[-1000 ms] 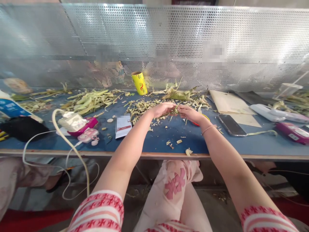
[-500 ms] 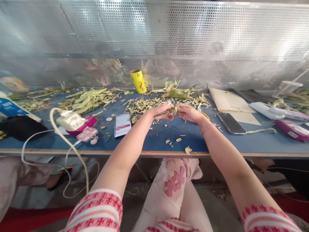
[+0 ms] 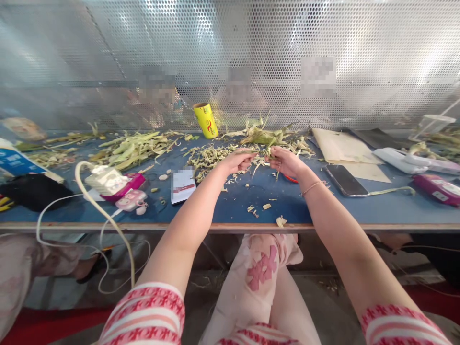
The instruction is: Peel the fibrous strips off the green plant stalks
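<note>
My left hand (image 3: 237, 161) and my right hand (image 3: 286, 161) are held close together above the blue table (image 3: 230, 203), both pinching a thin green plant strip (image 3: 261, 153) stretched between them. Right behind the hands lies a heap of pale dried leaf scraps (image 3: 212, 155) and a bundle of greener leaves (image 3: 268, 136). A thin bracelet sits on my right wrist. Small cut bits (image 3: 266, 207) lie on the table below my hands.
A yellow roll (image 3: 206, 120) stands at the perforated metal screen (image 3: 230, 62). A second leaf pile (image 3: 132, 148) lies to the left. White charger and pink items (image 3: 115, 184) with cables sit at left, a card (image 3: 182, 184) mid-table, a phone (image 3: 345, 180) and papers at right.
Both hands have lifted slightly off the table and moved a little away from me, still holding the strip; the strip now runs between the fingertips instead of lying under the hands.
</note>
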`<state>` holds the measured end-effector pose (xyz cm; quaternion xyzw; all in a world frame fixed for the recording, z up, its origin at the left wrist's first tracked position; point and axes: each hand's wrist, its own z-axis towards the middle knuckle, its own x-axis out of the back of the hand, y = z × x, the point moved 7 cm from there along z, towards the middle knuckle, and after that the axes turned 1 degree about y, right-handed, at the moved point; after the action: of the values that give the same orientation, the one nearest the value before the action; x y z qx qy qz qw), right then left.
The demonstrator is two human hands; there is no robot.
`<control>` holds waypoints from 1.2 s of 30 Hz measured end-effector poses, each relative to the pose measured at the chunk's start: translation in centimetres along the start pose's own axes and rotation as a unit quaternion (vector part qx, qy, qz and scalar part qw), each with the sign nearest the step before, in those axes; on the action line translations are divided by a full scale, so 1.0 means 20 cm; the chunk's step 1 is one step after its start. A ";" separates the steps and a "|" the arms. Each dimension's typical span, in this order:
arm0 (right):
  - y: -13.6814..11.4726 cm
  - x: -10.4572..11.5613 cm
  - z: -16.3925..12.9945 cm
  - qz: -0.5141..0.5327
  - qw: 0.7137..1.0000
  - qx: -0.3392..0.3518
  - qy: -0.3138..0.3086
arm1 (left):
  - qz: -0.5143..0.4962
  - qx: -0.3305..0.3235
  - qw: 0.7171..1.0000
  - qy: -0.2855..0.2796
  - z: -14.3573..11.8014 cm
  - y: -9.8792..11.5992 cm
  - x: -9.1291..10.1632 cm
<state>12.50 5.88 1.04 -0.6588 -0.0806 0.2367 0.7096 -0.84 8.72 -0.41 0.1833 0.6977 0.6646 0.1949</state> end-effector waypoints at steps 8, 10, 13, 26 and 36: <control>-0.02 0.08 0.03 0.015 0.996 0.049 0.066 | 0.059 -0.033 0.998 0.014 -0.01 0.02 0.04; -0.02 0.10 0.04 0.023 0.994 0.064 0.082 | 0.072 -0.033 0.997 0.013 -0.01 0.01 0.01; -0.02 0.10 0.05 0.028 0.993 0.071 0.086 | 0.073 -0.021 0.997 0.017 0.00 0.00 -0.02; 0.07 0.03 0.05 -0.056 0.992 0.013 0.110 | 0.134 -0.025 0.985 0.102 -0.02 0.02 -0.08; 0.08 0.14 0.14 -0.225 0.945 0.136 0.197 | 0.188 -0.050 0.972 0.133 0.01 0.00 -0.09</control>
<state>13.50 9.60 -0.66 -0.5546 -0.0520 -0.0550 0.8286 0.88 7.93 -0.33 0.2116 0.6361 0.7418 -0.0191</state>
